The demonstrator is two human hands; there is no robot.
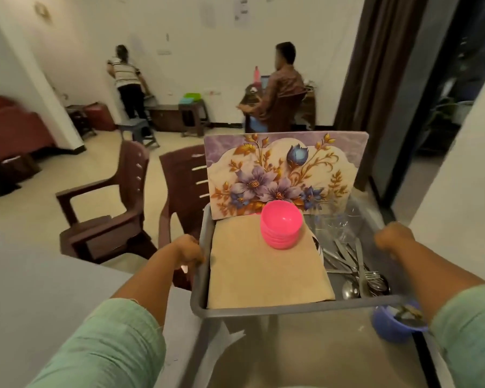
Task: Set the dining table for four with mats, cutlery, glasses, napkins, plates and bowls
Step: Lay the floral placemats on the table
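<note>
I hold a grey tray (291, 308) out in front of me, one hand on each side. My left hand (189, 249) curls round the left rim, fingers clamped on the edge, and my right hand (394, 238) grips the right rim the same way, knuckles up. Inside the tray, a stack of beige napkins (263, 275) lies flat and fills the left and middle part. On top of it, toward the far end, sits a stack of pink bowls (281, 228), upside down. Behind the bowls, the floral mats (286, 172) stand on edge and lean against the far wall of the tray. To the right of the napkins lies the cutlery (356, 271), spoons and forks in a loose heap, and beyond it clear glasses (336, 224), hard to count. A patterned plate edge (317, 245) peeks out from under the napkins. Below the tray's near right corner is a blue bowl (398, 323). Two brown plastic chairs (115, 208) stand to my left.
</note>
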